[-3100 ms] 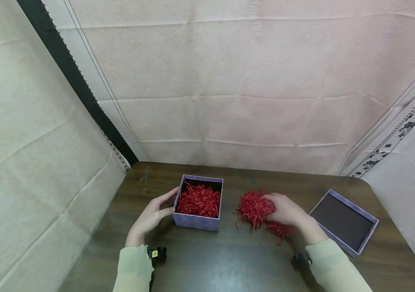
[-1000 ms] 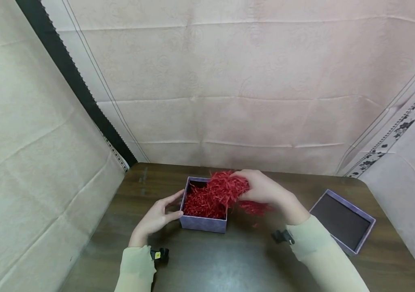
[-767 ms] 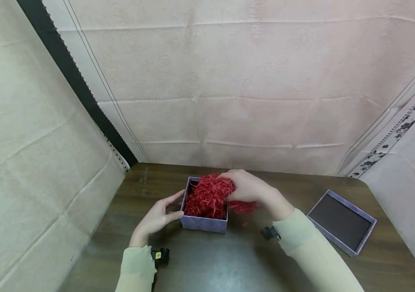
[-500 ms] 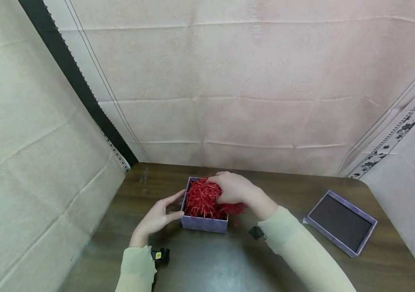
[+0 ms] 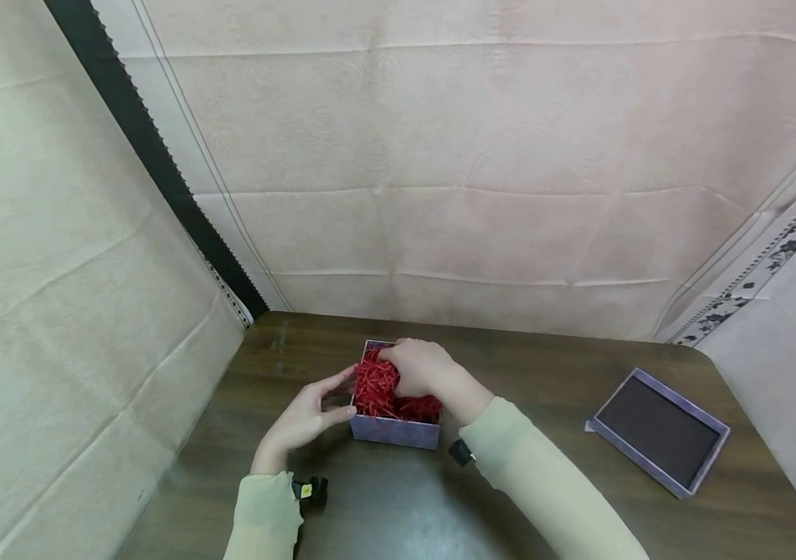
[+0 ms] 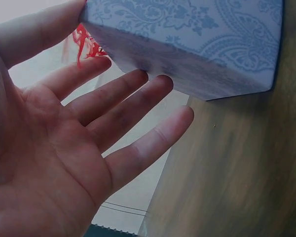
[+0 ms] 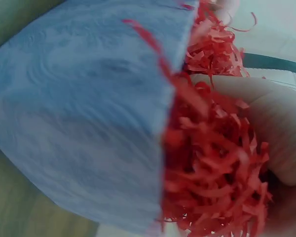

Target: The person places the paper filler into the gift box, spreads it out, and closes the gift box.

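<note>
A small purple patterned box stands uncovered on the wooden table, filled with red shredded paper. My right hand is over its right half, gripping a clump of the shreds down at the opening; its fingertips are buried in them. In the right wrist view, strands bulge over the rim between the hand and the box wall. My left hand steadies the box from the left, thumb at the near corner, its other fingers extended along the side, as the left wrist view shows.
A shallow purple-edged lid with a dark inside lies at the right of the table. Pale cloth hangings rise behind the table and on both sides.
My right hand has carried the red shredded paper leftward from the tabletop into the box and lowered it. The box sits slightly farther right, with my left hand still beside it.
</note>
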`<state>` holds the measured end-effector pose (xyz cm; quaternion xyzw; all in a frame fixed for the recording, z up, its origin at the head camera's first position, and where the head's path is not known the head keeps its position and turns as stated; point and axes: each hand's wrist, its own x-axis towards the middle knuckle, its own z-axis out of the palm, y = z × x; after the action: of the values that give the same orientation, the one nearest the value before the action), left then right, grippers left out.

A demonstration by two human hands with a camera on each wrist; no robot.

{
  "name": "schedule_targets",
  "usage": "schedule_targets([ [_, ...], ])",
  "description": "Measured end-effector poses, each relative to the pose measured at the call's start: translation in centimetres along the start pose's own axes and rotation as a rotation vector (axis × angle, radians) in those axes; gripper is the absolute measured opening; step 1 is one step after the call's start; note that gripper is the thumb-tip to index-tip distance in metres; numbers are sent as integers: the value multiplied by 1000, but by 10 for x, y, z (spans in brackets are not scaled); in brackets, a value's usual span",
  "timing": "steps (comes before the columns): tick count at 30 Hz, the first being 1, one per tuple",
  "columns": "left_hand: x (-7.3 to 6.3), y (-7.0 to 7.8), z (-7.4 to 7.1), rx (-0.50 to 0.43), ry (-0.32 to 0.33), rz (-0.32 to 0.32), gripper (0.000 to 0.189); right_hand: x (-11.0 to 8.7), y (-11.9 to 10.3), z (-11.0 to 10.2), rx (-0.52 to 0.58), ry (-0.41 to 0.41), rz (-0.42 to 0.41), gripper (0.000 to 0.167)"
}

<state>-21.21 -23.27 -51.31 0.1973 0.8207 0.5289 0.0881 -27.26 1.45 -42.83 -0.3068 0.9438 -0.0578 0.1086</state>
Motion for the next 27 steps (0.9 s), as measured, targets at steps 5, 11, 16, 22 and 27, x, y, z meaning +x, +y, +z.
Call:
schedule_targets([
  [5, 0, 3, 1, -1, -1, 13, 74, 6, 3, 13, 30, 7, -9, 61],
  [11, 0, 5, 1, 3, 1, 14, 75, 12, 7, 30, 59, 32, -38, 59],
  [16, 0, 5, 0, 4, 3, 6, 75, 11, 13, 29, 111, 15, -56, 64],
  [22, 0, 2, 0, 6, 2, 7, 75, -7, 20, 2, 219, -37, -79, 78],
  [27, 1, 0, -1, -7, -1, 4, 74, -23, 26, -17, 250, -36, -144, 78],
])
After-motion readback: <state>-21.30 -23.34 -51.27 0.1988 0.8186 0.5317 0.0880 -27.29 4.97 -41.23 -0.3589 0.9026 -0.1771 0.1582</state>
